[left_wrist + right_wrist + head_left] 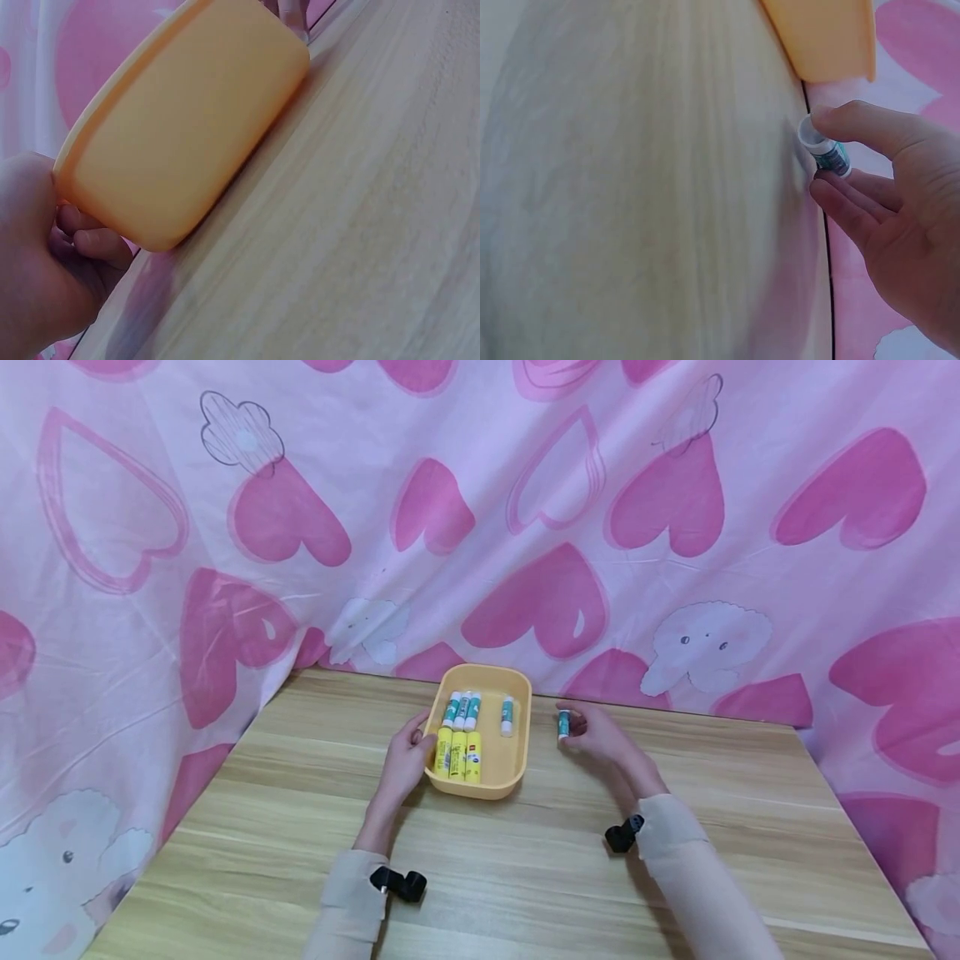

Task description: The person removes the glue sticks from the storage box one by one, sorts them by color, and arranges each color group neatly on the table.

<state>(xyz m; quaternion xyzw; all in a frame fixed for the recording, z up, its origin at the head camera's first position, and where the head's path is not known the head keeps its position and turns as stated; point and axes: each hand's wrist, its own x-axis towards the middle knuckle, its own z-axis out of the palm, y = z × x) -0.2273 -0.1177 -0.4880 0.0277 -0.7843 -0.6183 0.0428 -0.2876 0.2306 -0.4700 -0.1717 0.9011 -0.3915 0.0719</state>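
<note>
A light-orange plastic bin point(504, 768) sits on the wooden table. My left hand point(402, 764) grips its left side, thumb at the rim; in the left wrist view, curled fingers show by the bin's wall point(187, 120). Just right of the bin, my right hand point(606, 745) pinches a small teal-and-white glue stick point(564, 725) between thumb and fingers. The right wrist view shows that glue stick point(831, 159) end-on, above the table. Inside the bin lie three teal glue sticks point(461, 711) side by side, three yellow tubes point(458, 756) below them, and one separate teal glue stick point(507, 717) towards the right.
The wood-grain table point(510, 885) reaches back to a pink curtain point(360, 527) printed with hearts, which hangs right behind the bin and along both sides. Black wrist cameras are strapped over both sleeves point(356, 893).
</note>
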